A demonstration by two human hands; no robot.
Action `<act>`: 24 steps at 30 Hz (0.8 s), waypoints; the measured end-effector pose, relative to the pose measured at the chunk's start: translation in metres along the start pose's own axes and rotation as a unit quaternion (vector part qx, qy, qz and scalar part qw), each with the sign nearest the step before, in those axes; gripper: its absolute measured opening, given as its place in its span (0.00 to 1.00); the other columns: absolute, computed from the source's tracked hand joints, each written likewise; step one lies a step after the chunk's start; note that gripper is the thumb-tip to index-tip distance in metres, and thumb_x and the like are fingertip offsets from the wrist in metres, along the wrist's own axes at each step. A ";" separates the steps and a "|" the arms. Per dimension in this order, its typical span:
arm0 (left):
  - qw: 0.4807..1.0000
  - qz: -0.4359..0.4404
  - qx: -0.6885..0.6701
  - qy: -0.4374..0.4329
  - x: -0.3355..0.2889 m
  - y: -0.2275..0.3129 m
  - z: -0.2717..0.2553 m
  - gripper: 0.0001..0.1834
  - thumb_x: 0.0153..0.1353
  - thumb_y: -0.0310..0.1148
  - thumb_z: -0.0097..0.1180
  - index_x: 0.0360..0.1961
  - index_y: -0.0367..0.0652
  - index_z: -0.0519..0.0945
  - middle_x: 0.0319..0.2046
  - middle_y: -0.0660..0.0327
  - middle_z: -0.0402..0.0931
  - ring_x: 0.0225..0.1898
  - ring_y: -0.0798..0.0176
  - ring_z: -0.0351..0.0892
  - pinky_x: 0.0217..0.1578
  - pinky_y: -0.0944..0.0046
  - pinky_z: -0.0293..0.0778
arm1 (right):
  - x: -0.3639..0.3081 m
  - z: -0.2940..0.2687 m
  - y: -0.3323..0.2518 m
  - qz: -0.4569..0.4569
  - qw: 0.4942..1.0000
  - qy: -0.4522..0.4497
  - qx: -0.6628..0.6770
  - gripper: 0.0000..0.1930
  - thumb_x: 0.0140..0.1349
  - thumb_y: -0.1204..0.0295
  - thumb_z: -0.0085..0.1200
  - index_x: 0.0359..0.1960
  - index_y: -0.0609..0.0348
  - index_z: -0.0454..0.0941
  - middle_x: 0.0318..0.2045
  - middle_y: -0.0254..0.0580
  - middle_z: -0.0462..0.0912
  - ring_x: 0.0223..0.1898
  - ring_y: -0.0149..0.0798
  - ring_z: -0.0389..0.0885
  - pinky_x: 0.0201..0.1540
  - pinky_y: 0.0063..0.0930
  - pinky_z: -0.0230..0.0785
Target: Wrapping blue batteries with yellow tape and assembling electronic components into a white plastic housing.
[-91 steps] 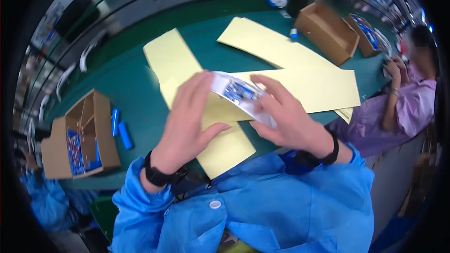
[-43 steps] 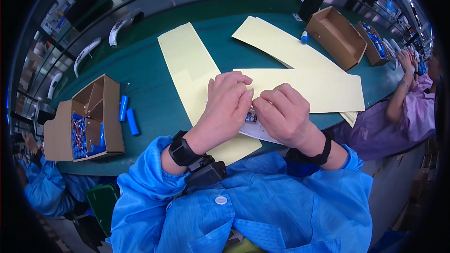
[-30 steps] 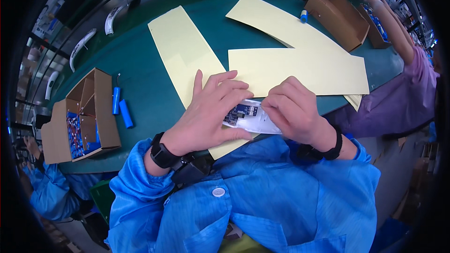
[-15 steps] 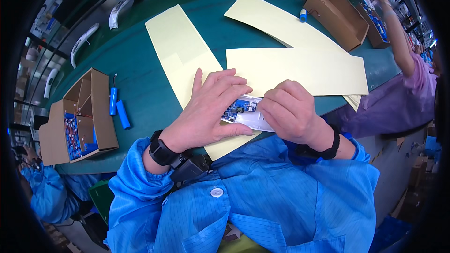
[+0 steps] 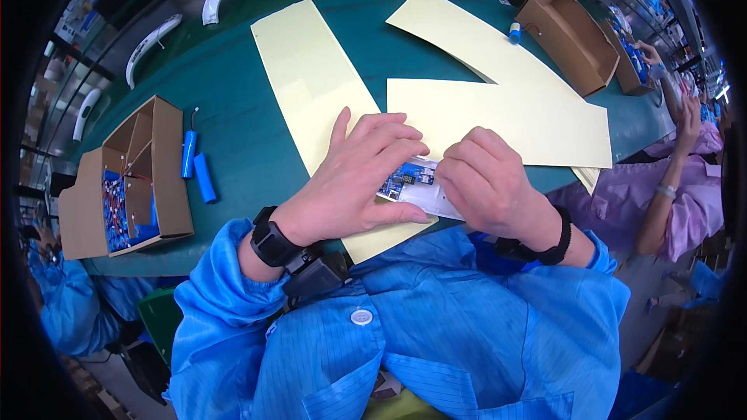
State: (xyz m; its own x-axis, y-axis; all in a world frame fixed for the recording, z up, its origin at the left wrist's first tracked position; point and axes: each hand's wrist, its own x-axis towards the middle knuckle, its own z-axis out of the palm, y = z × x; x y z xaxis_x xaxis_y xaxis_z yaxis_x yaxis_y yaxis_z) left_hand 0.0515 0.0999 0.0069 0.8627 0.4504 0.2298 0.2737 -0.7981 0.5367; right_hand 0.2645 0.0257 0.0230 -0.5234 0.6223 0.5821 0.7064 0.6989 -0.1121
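Note:
A white plastic housing (image 5: pixel 433 199) with a blue circuit board (image 5: pixel 410 177) in it lies between my hands, over the near end of a pale yellow strip (image 5: pixel 308 78). My left hand (image 5: pixel 350 179) grips the housing, its thumb along the near edge and its fingers over the far side. At the housing's right end, my right hand (image 5: pixel 486 179) is closed with thumb and fingers pinched together. Whatever sits in that pinch is hidden by the fingers. More pale yellow sheets (image 5: pixel 498 117) lie just beyond both hands.
On the left, a cardboard box (image 5: pixel 167 171) holds several wired blue cells, with two blue cylindrical cells (image 5: pixel 204 177) beside it. Another cardboard box (image 5: pixel 572 39) stands far right, near a blue cell (image 5: pixel 515 33). White curved shells (image 5: pixel 148 47) lie at far left. A person in pink (image 5: pixel 685 187) sits at right.
My hands keep nearly the same hold on the housing. The whole view has shifted slightly. At right, the co-worker's raised arm has come down beside the boxes.

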 end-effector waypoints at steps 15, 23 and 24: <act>0.999 0.009 -0.039 0.014 0.004 -0.001 0.003 0.37 0.44 0.57 0.70 0.53 0.51 0.74 0.54 0.63 0.73 0.65 0.55 0.63 0.67 0.32 0.38 | 0.009 -0.005 0.010 -0.041 0.996 -0.065 0.047 0.12 0.42 0.76 0.56 0.29 0.67 0.72 0.26 0.45 0.69 0.27 0.41 0.69 0.29 0.29 0.67; 1.000 -0.007 -0.010 0.014 0.002 -0.002 0.000 0.37 0.47 0.60 0.66 0.54 0.51 0.72 0.53 0.62 0.72 0.64 0.54 0.63 0.65 0.32 0.43 | 0.020 -0.008 0.003 -0.036 0.995 -0.074 0.053 0.13 0.40 0.77 0.57 0.30 0.67 0.72 0.27 0.46 0.70 0.28 0.44 0.69 0.29 0.33 0.66; 1.000 -0.014 -0.005 0.015 0.003 -0.002 0.000 0.37 0.48 0.61 0.65 0.54 0.51 0.72 0.54 0.61 0.72 0.64 0.54 0.63 0.64 0.31 0.43 | 0.020 -0.007 0.002 -0.019 0.996 -0.079 0.030 0.12 0.41 0.78 0.57 0.30 0.67 0.72 0.27 0.46 0.70 0.28 0.45 0.69 0.30 0.35 0.66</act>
State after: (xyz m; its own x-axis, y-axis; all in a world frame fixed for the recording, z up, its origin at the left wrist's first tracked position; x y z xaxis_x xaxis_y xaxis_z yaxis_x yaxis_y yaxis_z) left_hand 0.0533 0.1030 0.0062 0.8413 0.4846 0.2393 0.2927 -0.7807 0.5521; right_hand 0.2587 0.0372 0.0407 -0.6209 0.6397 0.4531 0.6574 0.7398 -0.1436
